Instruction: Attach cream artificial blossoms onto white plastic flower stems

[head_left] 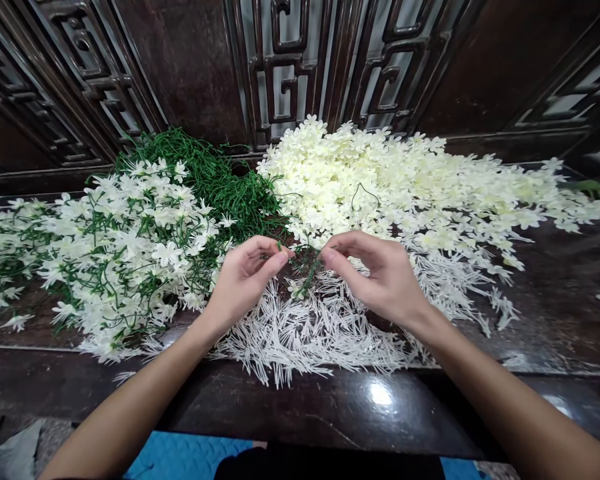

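Note:
My left hand [245,273] is closed in a pinch, with a bit of green stem showing at the fingertips. Opposite it, my right hand [375,273] pinches at the upper end of a thin green stem [308,277]. Between the hands, a pale artificial flower [297,289] shows at the lower end of that stem. Beneath them lies a spread of thin white stamen-like pieces [305,333]. Just beyond the fingertips are a heap of loose cream petals [330,173] and a tangle of green plastic stems [215,180].
At the left is a pile of white flowers on green stems [125,247]. Everything lies on a dark glossy wooden bench [555,300], backed by a carved wooden panel [190,73]. A blue quilted mat [185,457] shows below the front edge.

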